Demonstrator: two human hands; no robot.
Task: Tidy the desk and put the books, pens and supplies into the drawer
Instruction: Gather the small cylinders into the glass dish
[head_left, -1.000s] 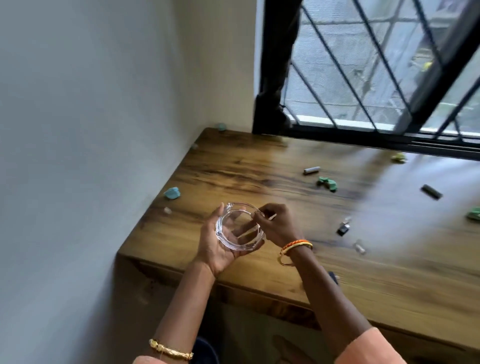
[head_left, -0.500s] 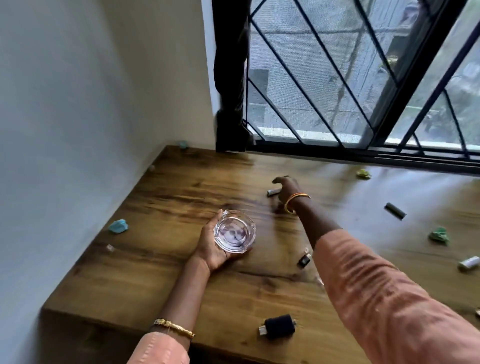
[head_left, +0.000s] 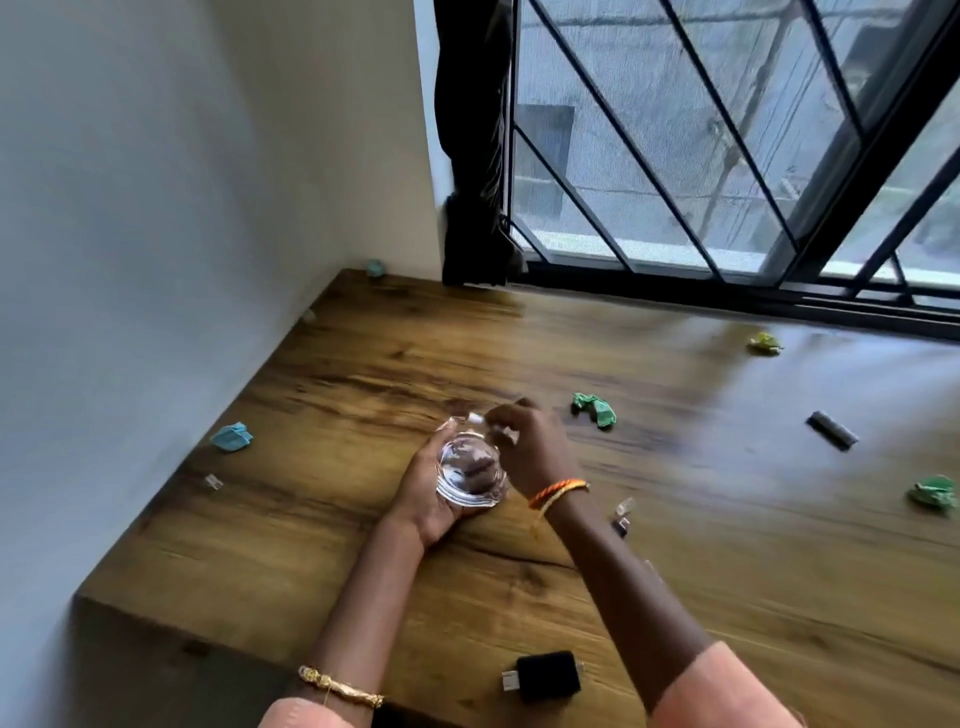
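Note:
My left hand (head_left: 423, 499) cups a clear glass dish (head_left: 470, 475) from below, just above the wooden desk (head_left: 363, 561). My right hand (head_left: 530, 447) hovers over the dish's far rim and pinches a small white cylinder (head_left: 478, 418) across the rim. On the desk lie crumpled green paper (head_left: 595, 409), a blue paper wad (head_left: 232, 436), another green wad (head_left: 933, 493), a yellow-green wad (head_left: 763, 343), a dark grey stick (head_left: 831, 430) and a small clear clip (head_left: 623, 512).
A black plug adapter (head_left: 548, 675) lies near the desk's front edge. A small clear piece (head_left: 213, 481) sits by the left wall, with a teal scrap (head_left: 375, 267) in the far corner. A barred window (head_left: 727, 156) and a dark curtain (head_left: 475, 145) run along the back.
My right hand reached to the white cylinder far on the desk, picked it up and came back over the dish. The left hand kept holding the dish.

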